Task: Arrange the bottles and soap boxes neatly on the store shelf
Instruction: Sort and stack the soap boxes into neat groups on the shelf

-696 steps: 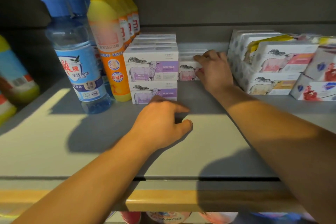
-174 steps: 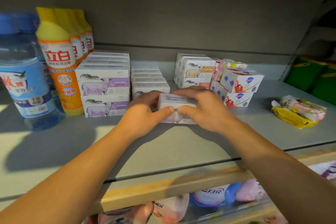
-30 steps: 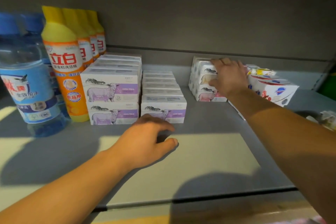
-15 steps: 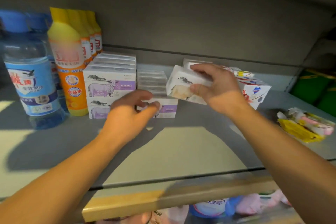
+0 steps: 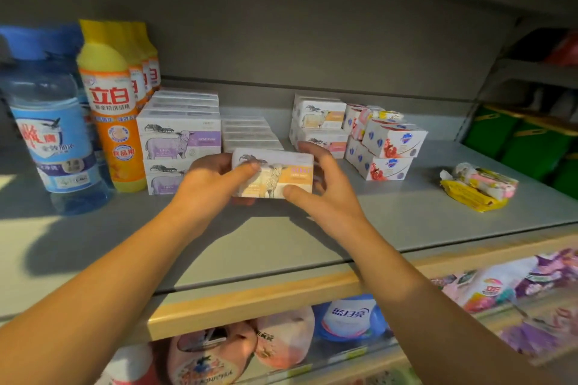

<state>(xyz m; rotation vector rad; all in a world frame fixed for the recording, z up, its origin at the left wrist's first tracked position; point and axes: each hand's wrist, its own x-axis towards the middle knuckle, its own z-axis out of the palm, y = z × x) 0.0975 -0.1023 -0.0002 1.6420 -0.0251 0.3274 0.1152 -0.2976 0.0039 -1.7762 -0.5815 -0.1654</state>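
At the centre of the frame both hands hold one soap box (image 5: 275,172), the one with an orange label and a sheep on its front, just above the shelf (image 5: 406,222). The step in hand looks like carrying this box to its place in the rows. The left hand (image 5: 208,187) has its grip narrow on the box's left end, thumb lying across the front face. The right hand (image 5: 325,187) clasps the right end, thumb at the lower front edge and fingers over the top.

Left of centre stand the purple-label boxes (image 5: 179,142) in a double stack, with a lower row (image 5: 250,134) beside them. The matching orange-label boxes (image 5: 319,117) sit right of centre, next to the red-print boxes (image 5: 391,147).

The next move probably calls for setting the box down square, front facing out, flush with its neighbours. The bottles (image 5: 109,103) at upper left look lined up already.
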